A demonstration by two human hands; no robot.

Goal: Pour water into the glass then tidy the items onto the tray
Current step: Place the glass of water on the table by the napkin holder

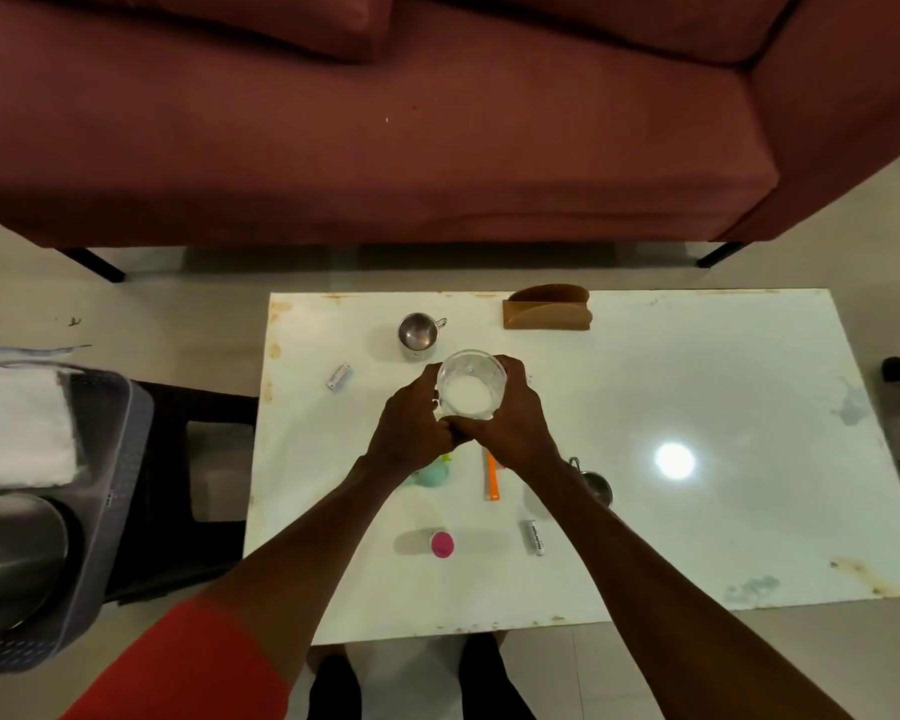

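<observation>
Maroon sofa [385, 122] on black legs faces a white low table [697, 407]; pale tiled floor [178, 314]

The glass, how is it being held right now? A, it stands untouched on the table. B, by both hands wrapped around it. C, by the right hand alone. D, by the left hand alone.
B: the left hand and the right hand both curl around the sides of the glass, meeting beneath it above the white table.
</observation>
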